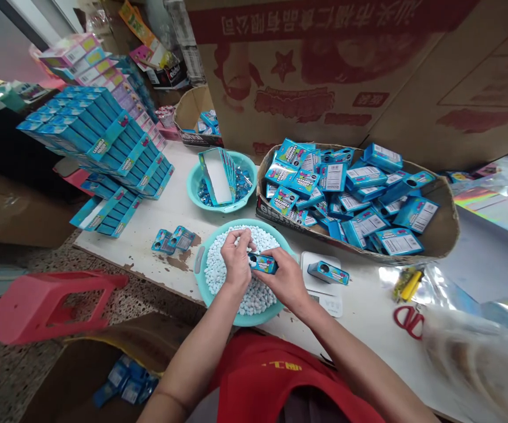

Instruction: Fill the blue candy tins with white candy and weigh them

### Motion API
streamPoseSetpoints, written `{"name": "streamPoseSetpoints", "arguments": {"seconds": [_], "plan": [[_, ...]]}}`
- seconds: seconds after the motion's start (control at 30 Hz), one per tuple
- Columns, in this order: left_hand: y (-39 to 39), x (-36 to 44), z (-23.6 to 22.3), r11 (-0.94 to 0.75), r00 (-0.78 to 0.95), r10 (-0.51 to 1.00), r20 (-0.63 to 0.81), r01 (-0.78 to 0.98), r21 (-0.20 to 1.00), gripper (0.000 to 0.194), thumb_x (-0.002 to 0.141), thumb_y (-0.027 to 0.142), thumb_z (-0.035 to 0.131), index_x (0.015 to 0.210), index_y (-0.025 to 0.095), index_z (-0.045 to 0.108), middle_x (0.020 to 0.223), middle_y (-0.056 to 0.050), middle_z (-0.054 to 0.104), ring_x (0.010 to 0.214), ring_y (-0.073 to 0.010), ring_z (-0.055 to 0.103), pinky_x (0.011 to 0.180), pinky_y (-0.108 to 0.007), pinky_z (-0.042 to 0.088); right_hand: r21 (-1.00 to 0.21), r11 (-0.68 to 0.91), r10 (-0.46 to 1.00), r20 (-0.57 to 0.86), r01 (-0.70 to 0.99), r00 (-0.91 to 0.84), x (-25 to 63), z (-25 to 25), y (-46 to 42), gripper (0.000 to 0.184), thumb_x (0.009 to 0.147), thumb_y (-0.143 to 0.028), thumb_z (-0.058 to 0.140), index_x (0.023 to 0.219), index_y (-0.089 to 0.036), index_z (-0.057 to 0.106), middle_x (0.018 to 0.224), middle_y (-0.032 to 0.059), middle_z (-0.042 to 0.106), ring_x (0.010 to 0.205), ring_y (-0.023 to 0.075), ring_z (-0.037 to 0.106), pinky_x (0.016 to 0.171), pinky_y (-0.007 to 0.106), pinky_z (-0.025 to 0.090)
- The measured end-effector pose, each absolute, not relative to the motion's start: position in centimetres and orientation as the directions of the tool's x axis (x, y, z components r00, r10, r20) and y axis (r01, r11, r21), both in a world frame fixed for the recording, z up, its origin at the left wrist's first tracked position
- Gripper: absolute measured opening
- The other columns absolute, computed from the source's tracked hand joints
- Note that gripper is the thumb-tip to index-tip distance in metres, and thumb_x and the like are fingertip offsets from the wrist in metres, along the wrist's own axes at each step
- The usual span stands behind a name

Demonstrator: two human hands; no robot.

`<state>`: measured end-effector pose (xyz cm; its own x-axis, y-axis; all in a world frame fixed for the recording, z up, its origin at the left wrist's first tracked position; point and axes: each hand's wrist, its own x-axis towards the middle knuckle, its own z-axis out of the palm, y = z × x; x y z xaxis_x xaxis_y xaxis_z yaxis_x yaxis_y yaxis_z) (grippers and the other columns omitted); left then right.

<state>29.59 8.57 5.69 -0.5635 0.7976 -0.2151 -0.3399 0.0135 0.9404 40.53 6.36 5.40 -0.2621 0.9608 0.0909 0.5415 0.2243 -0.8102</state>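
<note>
Both my hands hover over a teal bowl (pixel 201 276) heaped with small white candies (pixel 219 264). My right hand (pixel 284 277) grips a small blue box (pixel 263 264) lying sideways. My left hand (pixel 237 258) is closed in a pinch at the box's open left end, apparently on white candies too small to make out. Another small blue box (pixel 328 272) rests on a little white scale (pixel 324 281) just right of the bowl. Two more blue boxes (pixel 173 240) lie on the white table (pixel 148 252) to the left.
A cardboard tray (pixel 443 232) full of blue boxes sits back right. A second teal bowl (pixel 196 191) with flat cartons stands behind. Stacked blue display cartons (pixel 99 147) fill the left. Red scissors (pixel 409 321) lie right. A pink stool (pixel 42 302) lies tipped on the floor.
</note>
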Motion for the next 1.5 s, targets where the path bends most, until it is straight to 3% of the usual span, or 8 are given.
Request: {"name": "streamPoseSetpoints", "arguments": {"seconds": [0.47,0.63,0.83,1.07,1.2,1.3,1.4,1.5], "plan": [[9.1,29.9,5.5,-0.067,-0.587,0.794,-0.155,-0.339,0.939,0.025,0.076,0.04,0.065,0.075,0.018,0.053,0.052,0.006,0.049,0.049,-0.0084,0.049,0.054,-0.022,0.042,-0.766,0.233,0.965,0.104,0.599,-0.242,40.3,5.7,6.7,0.024,0.071,-0.024,0.068,0.093,-0.023,0.06,0.092,0.0044,0.065,0.092,0.0238,0.06,0.077,0.034,0.043],[9.3,29.9,5.0,-0.015,-0.581,0.792,-0.185,-0.321,0.947,0.027,0.073,0.04,0.068,0.071,0.017,0.054,0.052,0.006,0.048,0.047,-0.0069,0.046,0.05,-0.02,0.039,-0.755,0.161,0.973,0.013,0.636,-0.232,40.2,5.4,6.8,0.023,0.069,-0.02,0.069,0.09,-0.022,0.061,0.091,0.005,0.066,0.091,0.0248,0.061,0.075,0.035,0.044],[9.1,30.4,5.1,-0.063,-0.566,0.819,-0.089,-0.245,0.968,0.027,0.073,0.039,0.069,0.072,0.017,0.054,0.052,0.007,0.046,0.047,-0.006,0.044,0.048,-0.018,0.037,-0.79,0.17,0.979,0.066,0.589,-0.195,40.4,5.6,6.5,0.025,0.069,-0.019,0.069,0.092,-0.021,0.061,0.091,0.0042,0.065,0.091,0.0228,0.06,0.076,0.033,0.043],[9.8,30.4,5.3,0.007,-0.503,0.835,-0.224,-0.396,0.918,0.029,0.069,0.033,0.074,0.069,0.016,0.051,0.05,0.009,0.04,0.039,-0.0015,0.032,0.037,-0.014,0.022,-0.861,0.087,0.988,0.008,0.501,-0.157,41.2,4.4,6.6,0.03,0.065,-0.015,0.074,0.092,-0.018,0.063,0.092,0.0056,0.065,0.092,0.0232,0.06,0.08,0.034,0.045],[10.1,28.0,6.3,0.149,-0.333,0.824,-0.459,-0.653,0.742,0.022,0.079,0.028,0.065,0.072,0.016,0.049,0.052,0.008,0.039,0.037,-0.0015,0.031,0.034,-0.011,0.022,-0.955,0.06,0.993,0.028,0.291,-0.112,44.2,5.0,4.8,0.034,0.062,-0.026,0.08,0.091,-0.02,0.063,0.089,0.0026,0.064,0.086,0.0205,0.061,0.077,0.031,0.047],[10.1,26.7,5.3,0.362,-0.274,0.653,-0.706,-0.707,0.608,0.018,0.088,0.027,0.052,0.074,0.017,0.048,0.059,0.002,0.047,0.044,-0.0044,0.043,0.036,-0.011,0.029,-0.981,-0.03,0.998,-0.041,0.189,-0.052,47.7,5.6,2.4,0.034,0.062,-0.035,0.079,0.089,-0.021,0.065,0.086,0.001,0.064,0.08,0.0193,0.061,0.072,0.03,0.048],[9.5,27.8,3.7,0.604,-0.117,0.597,-0.794,-0.586,0.54,0.01,0.085,0.022,0.052,0.078,0.015,0.05,0.061,0.001,0.047,0.043,-0.004,0.04,0.034,-0.01,0.021,-0.97,-0.189,0.98,-0.176,0.15,0.092,51.8,5.4,-0.2,0.034,0.062,-0.039,0.078,0.087,-0.02,0.065,0.084,0.0016,0.066,0.076,0.0195,0.062,0.068,0.029,0.05],[9.1,31.3,2.8,0.693,0.067,0.712,-0.699,-0.228,0.684,0.013,0.077,0.025,0.058,0.083,0.014,0.054,0.058,0.004,0.043,0.04,-0.0031,0.03,0.036,-0.013,0.013,-0.939,-0.324,0.916,-0.281,0.116,0.285,55.5,4.4,-2.3,0.038,0.06,-0.043,0.077,0.087,-0.02,0.064,0.084,0.0032,0.068,0.076,0.0207,0.063,0.069,0.031,0.051]]}}
